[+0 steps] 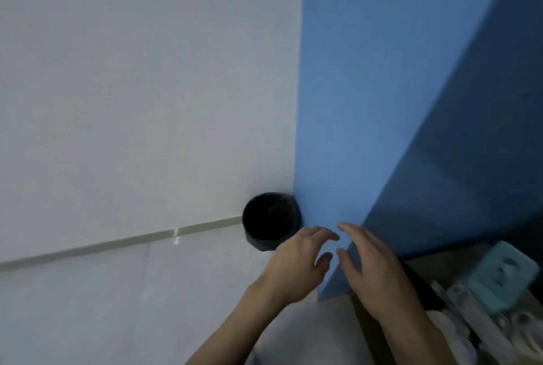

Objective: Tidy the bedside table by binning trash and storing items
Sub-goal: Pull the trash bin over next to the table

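**Both my hands empty, bin in the corner ahead**

The white wall point(132, 85) fills my view from eight o'clock round to twelve. A tall blue panel point(352, 100) takes the side from twelve to four; its nearer face is bright and its far face is in shadow. Pale floor tiles point(102, 306) spread from six to eight o'clock, and a light skirting strip point(117, 244) runs along the foot of the wall.

The bedside table point(446, 262) sits low at four to five o'clock, right beside the blue panel, with only a patch of its wooden top showing. On it lies a teal power strip point(499, 273). At that strip's seven o'clock is a heap of white things point(470, 320), too blurred for me to name.

The black round bin point(270, 222) stands on the floor at six o'clock, where wall and panel meet, with its mouth open towards me.

My right hand point(373, 273) is spread and holds nothing, its fingers across the panel's lower edge; I cannot tell whether they touch it. My left hand point(296, 264) is loosely curved and also empty, at the bin's four o'clock, just beside it.
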A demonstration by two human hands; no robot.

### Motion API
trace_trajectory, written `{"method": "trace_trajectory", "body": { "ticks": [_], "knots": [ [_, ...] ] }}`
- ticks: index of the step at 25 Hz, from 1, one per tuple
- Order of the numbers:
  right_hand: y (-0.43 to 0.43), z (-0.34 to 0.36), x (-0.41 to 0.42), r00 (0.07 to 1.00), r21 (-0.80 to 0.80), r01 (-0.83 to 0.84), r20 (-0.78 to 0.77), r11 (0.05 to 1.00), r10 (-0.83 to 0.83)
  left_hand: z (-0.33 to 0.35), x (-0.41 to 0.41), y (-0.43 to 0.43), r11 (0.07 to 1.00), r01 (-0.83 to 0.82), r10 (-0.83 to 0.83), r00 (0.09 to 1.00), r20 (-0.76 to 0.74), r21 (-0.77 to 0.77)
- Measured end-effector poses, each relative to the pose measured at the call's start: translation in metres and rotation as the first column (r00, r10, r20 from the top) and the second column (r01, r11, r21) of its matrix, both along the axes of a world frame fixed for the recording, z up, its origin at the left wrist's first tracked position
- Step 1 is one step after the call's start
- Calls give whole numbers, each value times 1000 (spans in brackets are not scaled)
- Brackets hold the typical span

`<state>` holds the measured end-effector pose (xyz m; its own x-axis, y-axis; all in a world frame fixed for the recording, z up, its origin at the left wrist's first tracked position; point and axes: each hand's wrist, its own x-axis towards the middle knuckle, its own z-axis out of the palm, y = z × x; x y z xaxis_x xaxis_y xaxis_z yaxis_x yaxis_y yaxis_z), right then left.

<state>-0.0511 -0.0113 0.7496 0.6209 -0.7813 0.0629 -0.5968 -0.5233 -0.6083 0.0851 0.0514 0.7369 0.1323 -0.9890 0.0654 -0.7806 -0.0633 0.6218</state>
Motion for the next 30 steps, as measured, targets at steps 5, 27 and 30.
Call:
{"method": "trace_trajectory", "body": {
  "ticks": [5, 27, 30],
  "knots": [
    [-25, -81, 80, 958, 125, -200, -184, 972, 221, -73, 75, 19, 946, -237, 261, 962, -84, 221],
    [-214, -677, 274, 656, -43, -525, -657, 850, 372, -631, 226, -151, 856, -277, 124, 930, 346, 437],
    [-205, -688, 268, 737, -35, -475, -562, 879, 376, -638, 220, -142, 873, -331, 174, 898, 405, 359]
  ]
}}
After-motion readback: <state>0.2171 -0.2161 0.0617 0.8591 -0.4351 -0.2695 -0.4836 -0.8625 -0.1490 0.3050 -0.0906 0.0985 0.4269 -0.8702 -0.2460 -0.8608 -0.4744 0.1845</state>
